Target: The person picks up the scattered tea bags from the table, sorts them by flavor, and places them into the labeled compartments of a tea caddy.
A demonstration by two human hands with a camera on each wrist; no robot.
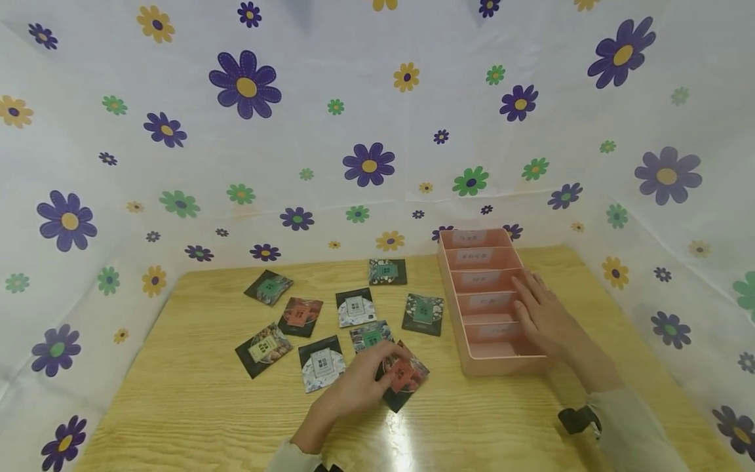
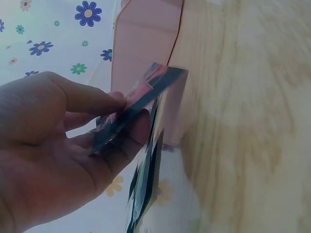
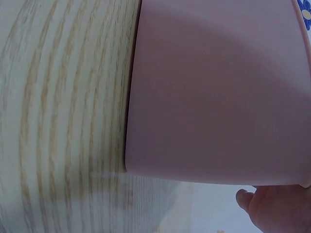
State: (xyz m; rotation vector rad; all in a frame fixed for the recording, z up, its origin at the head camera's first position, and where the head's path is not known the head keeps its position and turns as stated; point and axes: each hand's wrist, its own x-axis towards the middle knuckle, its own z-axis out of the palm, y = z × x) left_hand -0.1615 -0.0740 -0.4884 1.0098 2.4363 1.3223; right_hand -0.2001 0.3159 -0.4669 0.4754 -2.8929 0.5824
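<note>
Head view: labels (image 1: 487, 301) blur inside the pink box (image 1: 504, 366), right hand (image 1: 548, 326) gripping its right rim, left hand (image 1: 367, 375) pinching a red packet (image 1: 404, 376).

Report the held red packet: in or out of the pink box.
Out: the left hand pinches the red packet, clear of the pink box.

Packet lettering (image 1: 403, 373) too small to read; wrist views crop the box (image 3: 218, 97).
</note>
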